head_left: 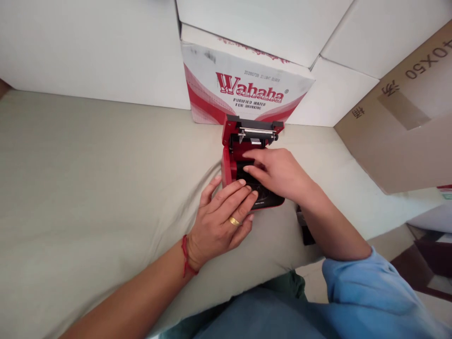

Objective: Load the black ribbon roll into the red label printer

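Note:
A small red and black thermal printer (228, 165) sits on the pale cloth with its lid raised. A dark roller and a metal bar run along the lid. My left hand (222, 214), with a gold ring on one finger, holds the printer's front left corner. Its fingers lie over the black front panel, and one digit rests by the red left side. My right hand (277, 172) reaches in from the right over the open compartment. Thumb and forefinger are apart there, with nothing visible between them. Its other fingers are hidden or curled under.
Behind the printer stands a Wahaha water carton (247, 89) among white boxes (247, 28). A brown cardboard box (399, 117) is at the right. A dark object (308, 233) lies partly hidden beside my right forearm. The pale cloth (88, 188) spreads out to the left.

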The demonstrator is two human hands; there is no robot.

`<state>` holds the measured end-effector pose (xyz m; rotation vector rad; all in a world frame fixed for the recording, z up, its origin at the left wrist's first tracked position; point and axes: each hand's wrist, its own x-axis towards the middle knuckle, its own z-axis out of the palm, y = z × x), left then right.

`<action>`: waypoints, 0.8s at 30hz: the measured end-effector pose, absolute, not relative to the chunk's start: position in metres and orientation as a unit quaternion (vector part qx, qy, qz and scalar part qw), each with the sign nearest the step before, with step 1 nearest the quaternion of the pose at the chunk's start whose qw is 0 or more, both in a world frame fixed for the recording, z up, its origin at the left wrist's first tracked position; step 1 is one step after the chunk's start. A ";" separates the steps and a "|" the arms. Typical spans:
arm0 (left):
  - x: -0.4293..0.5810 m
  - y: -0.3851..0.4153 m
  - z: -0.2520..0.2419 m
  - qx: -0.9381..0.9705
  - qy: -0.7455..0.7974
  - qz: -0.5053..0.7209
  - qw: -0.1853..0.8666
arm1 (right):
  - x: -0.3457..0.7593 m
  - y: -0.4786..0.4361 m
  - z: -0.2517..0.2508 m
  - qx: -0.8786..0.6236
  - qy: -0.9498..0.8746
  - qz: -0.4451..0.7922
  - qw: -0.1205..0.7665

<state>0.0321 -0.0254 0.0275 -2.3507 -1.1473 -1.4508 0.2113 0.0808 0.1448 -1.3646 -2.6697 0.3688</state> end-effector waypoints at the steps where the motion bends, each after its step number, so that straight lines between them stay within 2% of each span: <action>1: 0.033 -0.026 0.028 -0.784 -0.383 -0.482 0.079 | 0.222 0.072 0.145 -0.416 -0.891 0.136 0.119; 3: 0.034 -0.026 0.028 -0.783 -0.382 -0.484 0.085 | 0.244 0.051 0.142 -0.339 -0.905 0.137 0.215; 5: 0.034 -0.027 0.029 -0.778 -0.382 -0.489 0.098 | 0.263 0.031 0.136 -0.278 -0.920 0.117 0.249; 12: 0.033 -0.029 0.034 -0.780 -0.370 -0.479 0.163 | 0.291 -0.005 0.105 -0.257 -0.938 0.063 0.225; 15: 0.033 -0.028 0.034 -0.782 -0.372 -0.472 0.166 | 0.294 -0.002 0.110 -0.258 -0.932 0.093 0.235; 21: 0.035 -0.029 0.032 -0.779 -0.375 -0.479 0.151 | 0.286 0.082 0.123 -0.443 -0.783 0.189 0.394; 24: 0.036 -0.030 0.031 -0.777 -0.388 -0.474 0.143 | 0.269 0.140 0.113 -0.455 -0.754 0.267 0.391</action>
